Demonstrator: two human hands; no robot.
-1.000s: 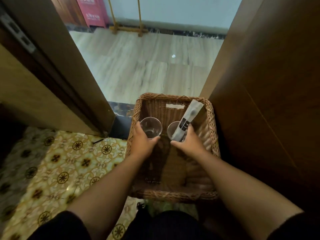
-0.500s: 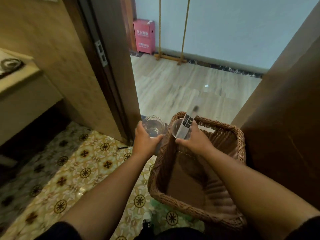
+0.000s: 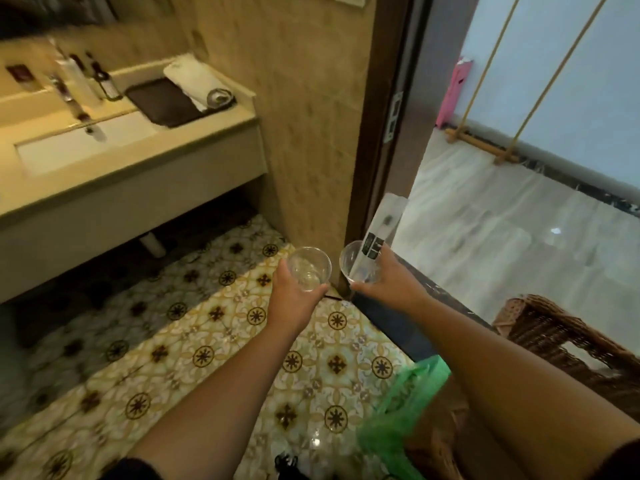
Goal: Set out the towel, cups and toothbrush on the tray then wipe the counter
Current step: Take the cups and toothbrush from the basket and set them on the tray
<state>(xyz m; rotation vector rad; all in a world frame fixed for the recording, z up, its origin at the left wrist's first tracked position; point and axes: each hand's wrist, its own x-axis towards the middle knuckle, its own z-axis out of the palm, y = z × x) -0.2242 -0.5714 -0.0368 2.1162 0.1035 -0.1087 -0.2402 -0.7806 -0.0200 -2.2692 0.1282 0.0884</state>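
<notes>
My left hand (image 3: pixel 294 299) holds a clear cup (image 3: pixel 309 267) upright over the patterned floor. My right hand (image 3: pixel 384 282) grips a second clear cup (image 3: pixel 353 263) together with a packaged toothbrush (image 3: pixel 382 225), whose white wrapper sticks up past the cup. On the counter (image 3: pixel 138 168) at the upper left lies a dark tray (image 3: pixel 162 102). A rolled white towel (image 3: pixel 195 83) rests along the tray's right side. Both hands are well short of the counter.
A white sink (image 3: pixel 79 147) with a tap and several bottles (image 3: pixel 104 81) lies left of the tray. The wicker basket (image 3: pixel 554 334) stands at the lower right by the doorway, a green bag (image 3: pixel 401 420) beside it. The door frame (image 3: pixel 384 133) rises just past my hands.
My view has swung left from the basket to the sink counter. Both hands lifted the cups and toothbrush out of the basket and carried them left, over the tiled floor.
</notes>
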